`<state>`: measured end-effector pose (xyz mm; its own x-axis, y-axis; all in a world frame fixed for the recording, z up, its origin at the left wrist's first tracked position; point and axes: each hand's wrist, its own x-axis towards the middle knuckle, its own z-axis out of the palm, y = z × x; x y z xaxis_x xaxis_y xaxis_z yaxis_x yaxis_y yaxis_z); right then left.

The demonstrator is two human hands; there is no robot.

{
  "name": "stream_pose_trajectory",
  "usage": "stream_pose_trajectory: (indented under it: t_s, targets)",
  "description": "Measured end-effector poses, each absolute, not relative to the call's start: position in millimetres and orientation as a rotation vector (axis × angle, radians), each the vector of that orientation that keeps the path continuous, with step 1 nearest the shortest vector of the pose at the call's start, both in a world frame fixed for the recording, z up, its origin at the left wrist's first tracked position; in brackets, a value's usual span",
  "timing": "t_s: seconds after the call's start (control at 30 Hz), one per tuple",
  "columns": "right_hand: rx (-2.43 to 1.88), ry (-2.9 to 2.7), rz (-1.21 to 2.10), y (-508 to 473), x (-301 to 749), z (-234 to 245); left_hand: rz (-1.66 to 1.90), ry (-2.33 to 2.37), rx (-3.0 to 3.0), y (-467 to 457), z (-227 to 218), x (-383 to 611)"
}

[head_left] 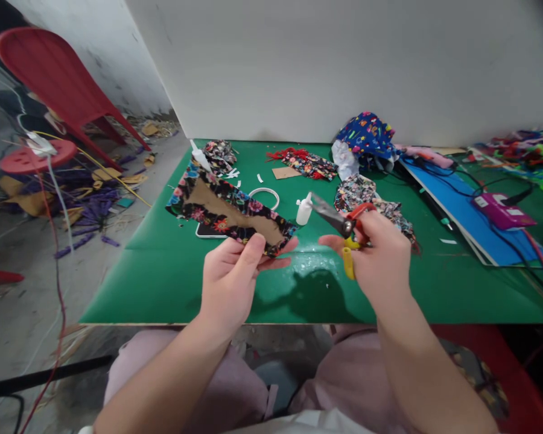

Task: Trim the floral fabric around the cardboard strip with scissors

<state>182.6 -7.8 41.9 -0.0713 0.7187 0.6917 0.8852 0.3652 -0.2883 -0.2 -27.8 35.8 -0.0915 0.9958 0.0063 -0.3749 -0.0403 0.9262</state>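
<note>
My left hand (235, 274) pinches the right end of a strip of black floral fabric (253, 208), which has a brown piece (212, 202) along its middle. The strip is raised above the table and slants up to the left. In my right hand (382, 250) is a pair of scissors (337, 223) with red and yellow handles, their blades pointing left toward the fabric without touching it. Between the two, a small white bottle (303, 211) stands on the table. A white ring (271, 196) and a partly covered flat dark object (208, 231) lie behind and under the fabric.
On the green table (163, 289) are floral fabric pieces (310, 164), a blue patterned bundle (366, 138), a blue board (470, 211) and a purple box with cables (502, 211). A white panel (298, 72) rises behind. A red chair (58, 78) stands at left.
</note>
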Motion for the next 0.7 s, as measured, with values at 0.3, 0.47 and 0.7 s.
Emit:
stream_pose_trajectory:
  t_s: [0.3, 0.47, 0.7]
  targets:
    - [-1.431, -1.862, -0.112, -4.9, 182.4, 41.1, 1.468, 0.89, 0.88, -22.9, 36.1, 0.8]
    - [-1.426, -1.794, 0.203, -3.5, 183.0, 37.7, 1.213, 0.913, 1.035, -15.0, 28.7, -1.8]
    - [-1.127, -1.434, 0.854, -0.3, 187.3, 31.5, 0.842, 0.814, 1.147, -14.2, 20.8, -4.8]
